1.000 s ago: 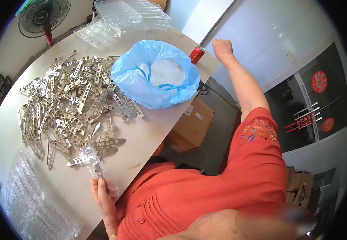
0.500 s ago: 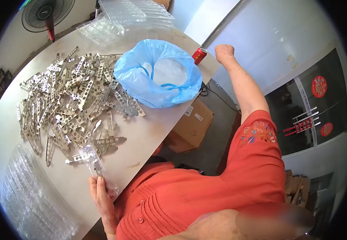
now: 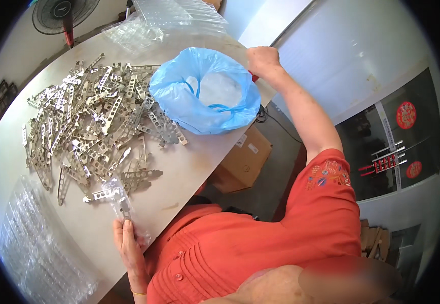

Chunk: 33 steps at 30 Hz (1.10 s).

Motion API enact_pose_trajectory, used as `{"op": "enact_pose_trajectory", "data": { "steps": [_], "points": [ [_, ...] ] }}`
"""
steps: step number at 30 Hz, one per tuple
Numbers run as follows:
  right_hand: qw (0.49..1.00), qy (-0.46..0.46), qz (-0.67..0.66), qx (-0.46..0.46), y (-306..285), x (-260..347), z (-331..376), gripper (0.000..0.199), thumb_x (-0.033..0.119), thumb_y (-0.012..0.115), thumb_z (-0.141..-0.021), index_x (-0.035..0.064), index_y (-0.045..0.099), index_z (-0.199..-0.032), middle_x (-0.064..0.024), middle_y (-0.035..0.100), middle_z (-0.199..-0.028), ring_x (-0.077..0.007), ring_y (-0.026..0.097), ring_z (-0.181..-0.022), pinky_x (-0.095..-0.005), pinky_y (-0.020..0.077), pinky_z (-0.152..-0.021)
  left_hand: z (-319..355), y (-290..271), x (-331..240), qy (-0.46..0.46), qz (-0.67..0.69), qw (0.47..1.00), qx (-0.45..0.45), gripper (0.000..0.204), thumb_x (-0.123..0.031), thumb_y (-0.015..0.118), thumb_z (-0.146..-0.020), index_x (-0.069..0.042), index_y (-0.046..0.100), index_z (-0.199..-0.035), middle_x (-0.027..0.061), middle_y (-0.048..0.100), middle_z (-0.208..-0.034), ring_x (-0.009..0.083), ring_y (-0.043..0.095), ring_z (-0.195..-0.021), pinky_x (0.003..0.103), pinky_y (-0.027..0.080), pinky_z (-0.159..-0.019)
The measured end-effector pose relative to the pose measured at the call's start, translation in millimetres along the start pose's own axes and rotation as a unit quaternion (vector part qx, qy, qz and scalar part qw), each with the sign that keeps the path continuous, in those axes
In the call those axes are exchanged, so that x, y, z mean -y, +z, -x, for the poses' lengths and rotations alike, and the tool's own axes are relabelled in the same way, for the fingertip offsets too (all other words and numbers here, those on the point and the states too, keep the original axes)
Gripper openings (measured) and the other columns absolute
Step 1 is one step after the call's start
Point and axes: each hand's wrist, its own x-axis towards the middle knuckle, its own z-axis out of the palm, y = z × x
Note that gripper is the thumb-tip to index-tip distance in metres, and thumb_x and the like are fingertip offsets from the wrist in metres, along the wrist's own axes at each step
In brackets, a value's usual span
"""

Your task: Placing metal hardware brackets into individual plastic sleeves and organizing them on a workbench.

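My left hand (image 3: 127, 243) is at the table's near edge, thumb and fingers closed on a clear plastic bag (image 3: 138, 236). A flat metal strip with holes (image 3: 124, 206) shows through the bag, and another metal strip (image 3: 98, 196) lies by its upper end. My right arm stretches out to the far right, and my right hand (image 3: 264, 61) is curled like a fist over the table's far corner. Just below it a bit of a red can (image 3: 253, 76) shows; the hand hides the rest. Whether the fingers touch the can or hold anything is hidden.
A large heap of perforated metal strips (image 3: 85, 116) covers the table's left half. Beside it stands a blue plastic bag (image 3: 179, 109), its mouth open. Clear plastic sleeves (image 3: 42, 243) lie at near left, clear trays (image 3: 179, 15) at the back. A cardboard box (image 3: 245, 159) sits below the edge.
My right hand has moved left and slightly up from beside the red can, and now covers most of it. The left hand keeps its hold on the clear bag.
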Motion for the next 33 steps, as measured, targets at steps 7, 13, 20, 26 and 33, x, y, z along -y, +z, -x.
{"op": "enact_pose_trajectory", "data": {
  "steps": [7,13,20,26,33],
  "points": [
    [0.977,-0.121,-0.080,-0.156,-74.7,90.0,52.7,0.008,0.010,0.060,-0.077,0.0080,0.068,-0.078,-0.0122,0.070,-0.074,-0.0314,0.071,-0.072,-0.0435,0.0549,-0.062,-0.7,-2.0,1.8,-0.013,0.008,1.000,-0.012,0.014,-0.023,0.048,-0.103,-0.015,0.050,-0.091,-0.0083,0.043,-0.071,0.0002,0.035,-0.053,0.017,0.028,-0.044],
    [0.901,-0.343,-0.255,-0.070,-89.9,168.5,106.6,0.009,0.015,0.060,-0.075,0.0071,0.061,-0.070,-0.0149,0.063,-0.064,-0.0344,0.066,-0.062,-0.0445,0.0518,-0.055,2.2,-3.7,4.1,0.007,-0.016,1.000,-0.024,0.013,-0.022,0.047,-0.103,-0.014,0.051,-0.093,-0.0074,0.043,-0.071,0.0008,0.036,-0.054,0.017,0.029,-0.045],
    [0.814,-0.505,-0.274,0.085,-80.3,237.6,147.7,0.011,0.015,0.060,-0.075,0.0063,0.066,-0.075,-0.0147,0.067,-0.067,-0.0343,0.068,-0.066,-0.0471,0.0530,-0.059,6.1,4.1,-6.3,-0.001,-0.061,0.997,-0.046,0.014,-0.021,0.046,-0.103,-0.012,0.053,-0.095,-0.0070,0.043,-0.073,0.0014,0.038,-0.056,0.018,0.033,-0.047],
    [0.783,-0.549,-0.281,0.083,-78.6,260.7,162.2,0.010,0.015,0.062,-0.074,0.0064,0.066,-0.074,-0.0139,0.068,-0.068,-0.0327,0.069,-0.067,-0.0444,0.0535,-0.059,8.3,4.4,-2.4,0.037,-0.059,0.997,-0.026,0.014,-0.020,0.046,-0.104,-0.010,0.052,-0.095,-0.0064,0.046,-0.078,0.0013,0.039,-0.060,0.018,0.034,-0.050],
    [0.765,-0.568,-0.298,0.062,-72.3,276.3,175.4,0.009,0.014,0.065,-0.069,0.0051,0.065,-0.071,-0.0146,0.067,-0.067,-0.0331,0.069,-0.066,-0.0446,0.0537,-0.058,9.6,5.3,0.5,0.041,-0.059,0.997,-0.010,0.015,-0.021,0.048,-0.105,-0.010,0.053,-0.096,-0.0073,0.046,-0.081,0.0009,0.039,-0.068,0.017,0.033,-0.055]
  ]
}}
